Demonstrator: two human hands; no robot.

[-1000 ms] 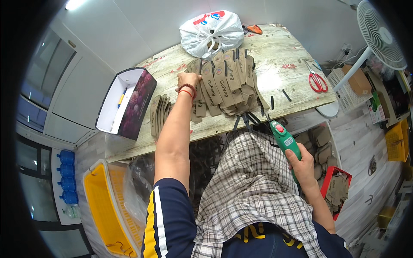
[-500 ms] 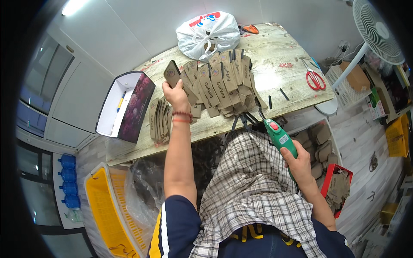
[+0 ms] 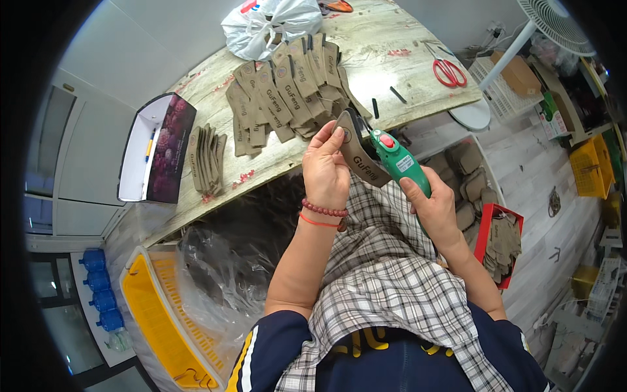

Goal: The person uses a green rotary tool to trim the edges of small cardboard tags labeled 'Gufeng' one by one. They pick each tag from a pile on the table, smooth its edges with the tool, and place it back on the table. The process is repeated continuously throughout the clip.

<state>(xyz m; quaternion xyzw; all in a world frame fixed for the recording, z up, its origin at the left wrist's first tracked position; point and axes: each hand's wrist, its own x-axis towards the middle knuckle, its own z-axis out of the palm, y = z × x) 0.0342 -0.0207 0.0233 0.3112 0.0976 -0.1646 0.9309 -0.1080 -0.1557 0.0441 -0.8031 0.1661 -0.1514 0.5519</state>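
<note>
My left hand (image 3: pixel 326 170) is closed, thumb against fingers, on the upper end of a brown fabric strip (image 3: pixel 360 160) with dark printing and a black edge. The strip hangs in front of my apron, just beyond the table's front edge. In my closed right hand (image 3: pixel 434 206) are green electric scissors (image 3: pixel 403 166) with a red button. Their head is close against the strip's black edge; the blades are mostly hidden. A fanned pile of similar strips (image 3: pixel 294 98) lies on the table (image 3: pixel 366 68), with a smaller stack (image 3: pixel 208 160) to its left.
A flowered box (image 3: pixel 175 144) holding a pen stands at the table's left. A white plastic bag (image 3: pixel 271 32), red-handled scissors (image 3: pixel 449 73) and black scraps (image 3: pixel 398 95) are on the tabletop. Below are a yellow basket (image 3: pixel 150 313) and a red box (image 3: pixel 483 245) of brown pieces.
My left hand has brought the strip from above the pile back and right to the green electric scissors. My right hand has raised the scissors slightly. The view has shifted.
</note>
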